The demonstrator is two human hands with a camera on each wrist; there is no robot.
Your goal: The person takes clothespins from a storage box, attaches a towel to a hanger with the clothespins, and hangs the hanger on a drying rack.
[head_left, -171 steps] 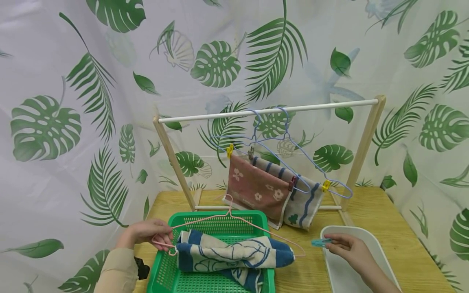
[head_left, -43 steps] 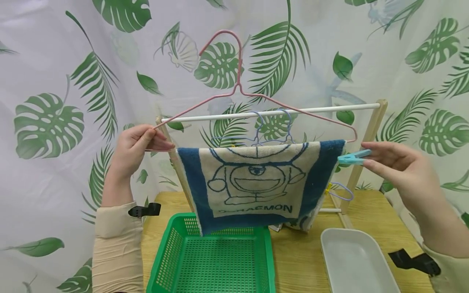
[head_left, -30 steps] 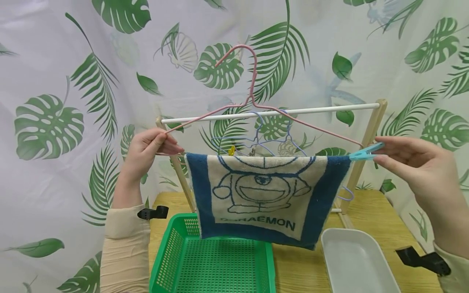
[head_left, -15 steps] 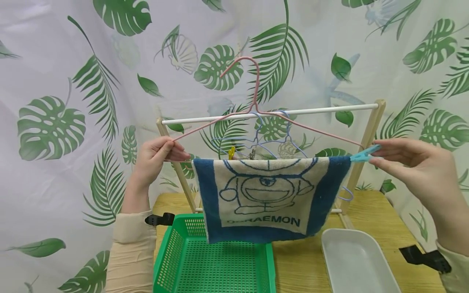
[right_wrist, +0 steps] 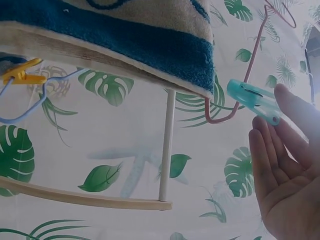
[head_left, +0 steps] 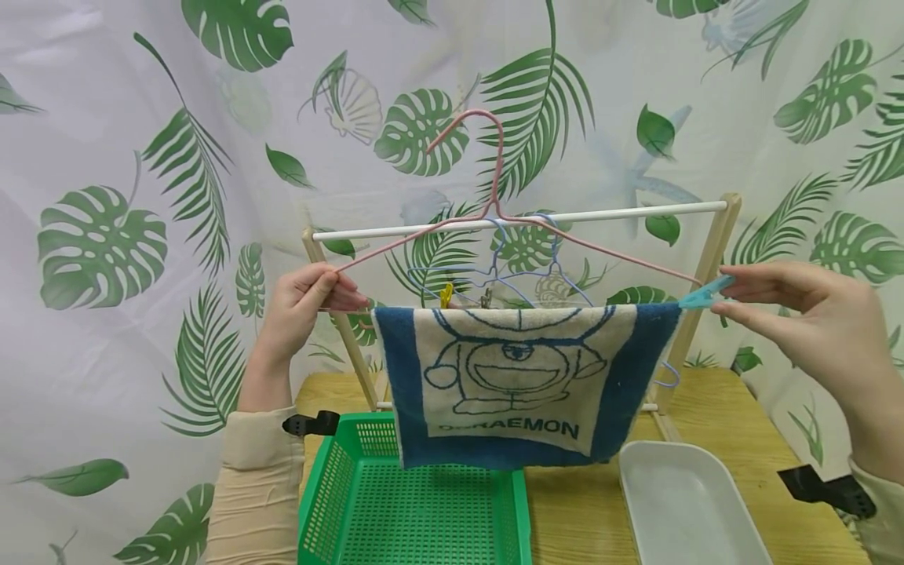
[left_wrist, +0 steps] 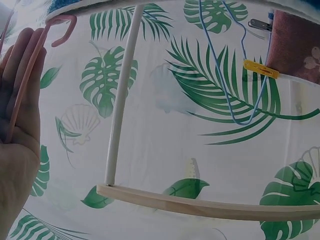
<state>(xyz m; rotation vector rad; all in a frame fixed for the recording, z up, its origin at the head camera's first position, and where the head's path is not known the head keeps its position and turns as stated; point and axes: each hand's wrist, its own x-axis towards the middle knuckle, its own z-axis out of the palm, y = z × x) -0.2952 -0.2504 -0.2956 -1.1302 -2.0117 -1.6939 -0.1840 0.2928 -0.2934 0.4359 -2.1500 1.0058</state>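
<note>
My left hand [head_left: 300, 306] grips the left end of a pink wire hanger [head_left: 497, 157], holding it up in front of the rack. A blue and cream towel [head_left: 504, 377] with a cartoon figure and the word DORAEMON drapes over the hanger's lower bar. Thumb and fingers of my right hand [head_left: 812, 322] pinch a turquoise clothespin [head_left: 699, 295], whose tip is right at the towel's upper right corner in the head view. From the right wrist, the clothespin [right_wrist: 254, 100] appears just beside the towel edge, close to the hanger's bent right end [right_wrist: 220, 121].
Behind stands a wooden rack with a white rail [head_left: 636, 212], carrying two blue hangers [head_left: 558, 271]. A yellow clothespin [left_wrist: 261, 69] clips a pink towel [left_wrist: 297, 47] there. On the table [head_left: 579, 518] are a green basket [head_left: 520, 510] and a white tray [head_left: 688, 502].
The hanger and towel have risen out of the basket, then lowered slightly and shifted right. My right hand brought the clothespin from above the tray to the towel's corner; its handles now look closer together.
</note>
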